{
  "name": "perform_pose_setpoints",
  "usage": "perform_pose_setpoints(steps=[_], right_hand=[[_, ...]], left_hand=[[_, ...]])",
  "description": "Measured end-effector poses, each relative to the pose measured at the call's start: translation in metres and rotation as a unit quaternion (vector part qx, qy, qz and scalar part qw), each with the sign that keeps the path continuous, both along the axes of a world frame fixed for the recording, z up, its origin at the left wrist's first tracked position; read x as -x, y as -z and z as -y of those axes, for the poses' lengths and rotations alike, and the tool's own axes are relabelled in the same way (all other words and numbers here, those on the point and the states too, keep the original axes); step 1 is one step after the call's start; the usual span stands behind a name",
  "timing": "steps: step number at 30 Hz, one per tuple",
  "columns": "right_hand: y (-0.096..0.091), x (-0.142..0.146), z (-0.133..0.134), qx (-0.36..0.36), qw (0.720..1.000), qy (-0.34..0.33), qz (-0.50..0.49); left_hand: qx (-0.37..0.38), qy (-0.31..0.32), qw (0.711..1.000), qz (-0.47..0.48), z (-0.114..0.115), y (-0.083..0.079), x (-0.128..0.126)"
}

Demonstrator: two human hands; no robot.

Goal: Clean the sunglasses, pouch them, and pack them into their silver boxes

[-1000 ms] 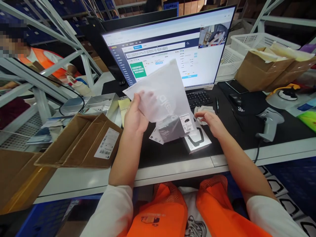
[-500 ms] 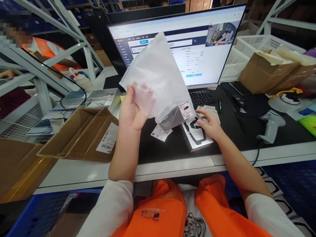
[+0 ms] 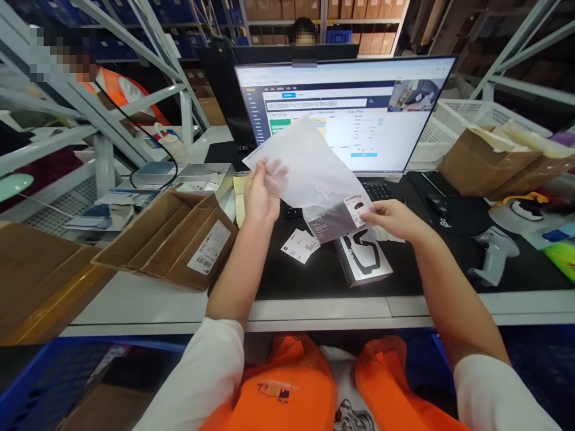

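My left hand (image 3: 263, 197) grips the left edge of a frosted plastic bag (image 3: 309, 161), with its fingers partly showing through the film. Inside the bag's lower end lies a flat dark grey package (image 3: 327, 226) with a white product label (image 3: 356, 209). With thumb and fingers, my right hand (image 3: 393, 218) pinches the bag's lower right corner beside that label. Under the bag, on the black mat, rests a white box (image 3: 365, 263) printted with a black frame-like outline. White printed cards (image 3: 299, 244) lie to its left.
A monitor (image 3: 390, 143) stands behind the bag. An opened cardboard box (image 3: 166, 239) sits on the left. To the right are a barcode scanner (image 3: 493, 257), a mouse (image 3: 436, 205), a tape dispenser (image 3: 516, 209) and cartons (image 3: 489, 158). Co-workers are beyond the desk.
My right hand has moved from above the white box to the bag's lower right corner and closed on it. The bag has tipped flatter and lower. Green and yellow blocks now show on the screen.
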State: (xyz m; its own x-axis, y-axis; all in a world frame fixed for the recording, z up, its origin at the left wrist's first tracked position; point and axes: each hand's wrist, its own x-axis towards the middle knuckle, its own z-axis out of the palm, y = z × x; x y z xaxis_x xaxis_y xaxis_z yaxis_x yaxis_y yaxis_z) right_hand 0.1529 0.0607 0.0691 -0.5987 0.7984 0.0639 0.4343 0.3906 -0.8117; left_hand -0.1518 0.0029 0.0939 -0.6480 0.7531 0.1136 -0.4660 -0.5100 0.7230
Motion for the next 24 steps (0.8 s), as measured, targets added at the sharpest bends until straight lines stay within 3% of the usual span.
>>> perform_pose_setpoints(steps=[3,5,7,12,15,18,21,24], right_hand=[[-0.026,0.016,0.003,-0.126,0.992,0.014,-0.009],[-0.040,0.028,0.013,-0.203,0.971,0.040,-0.117],[-0.047,0.036,0.024,-0.228,0.948,0.051,-0.216],[-0.046,0.039,0.043,-0.185,0.923,0.087,-0.325],[-0.044,0.035,0.046,-0.145,0.928,0.068,-0.337],[-0.045,0.034,0.046,-0.117,0.932,0.057,-0.337],[-0.047,0.037,0.047,-0.145,0.890,0.124,-0.414],[-0.048,0.038,0.043,-0.164,0.839,0.173,-0.489]], left_hand=[[-0.036,0.007,0.997,-0.062,0.014,-0.004,-0.008],[-0.045,0.030,0.990,-0.132,0.028,-0.006,-0.015],[-0.036,0.049,0.976,-0.210,0.041,-0.008,-0.020],[-0.009,-0.023,0.936,-0.350,0.061,-0.011,-0.025],[-0.003,-0.057,0.928,-0.367,0.063,-0.012,-0.026],[0.002,-0.051,0.934,-0.353,0.059,-0.009,-0.030],[-0.028,0.051,0.945,-0.321,0.049,0.000,-0.039],[-0.012,0.220,0.917,-0.332,0.034,0.018,-0.051]])
